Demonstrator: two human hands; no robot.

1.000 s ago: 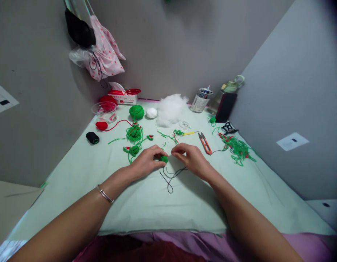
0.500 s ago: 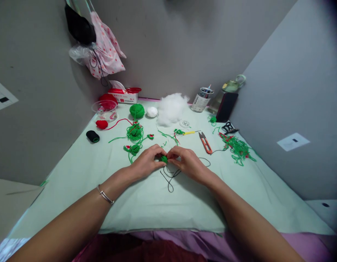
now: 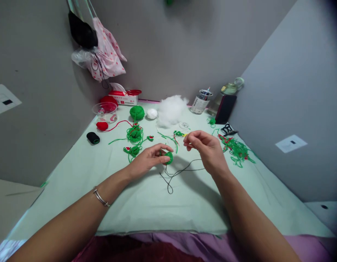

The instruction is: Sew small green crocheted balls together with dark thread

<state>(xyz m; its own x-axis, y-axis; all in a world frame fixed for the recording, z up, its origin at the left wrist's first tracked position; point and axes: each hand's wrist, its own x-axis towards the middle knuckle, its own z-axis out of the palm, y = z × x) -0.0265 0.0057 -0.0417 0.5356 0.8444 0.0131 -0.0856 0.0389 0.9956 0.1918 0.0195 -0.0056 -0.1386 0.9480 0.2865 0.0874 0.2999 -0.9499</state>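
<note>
A small round green crocheted piece (image 3: 169,158) sits between the thumb and fingers of my left hand (image 3: 150,157), low over the table. My right hand (image 3: 205,147) is raised to the right of it, thumb and fingertips pinched together. Whatever those fingertips hold, if anything, is too small to make out. Dark thread (image 3: 181,170) trails from under the green piece, loops on the table and passes behind my right wrist. Just past my right fingertips lies a green-and-red scrap of yarn work (image 3: 178,133) with a yellow-handled tool (image 3: 185,135), mostly hidden by the hand.
Left of my hands lie green crocheted pieces (image 3: 134,150), tangled green yarn (image 3: 134,134) and a black thread spool (image 3: 93,138). Behind are a green yarn ball (image 3: 137,112), white stuffing (image 3: 172,111) and a pen tin (image 3: 201,102). Right are a phone (image 3: 225,109) and yarn scraps (image 3: 238,151).
My right hand has left the green piece and moved up and to the right, now covering the orange thread snips. My left hand still holds the piece, which shows more.
</note>
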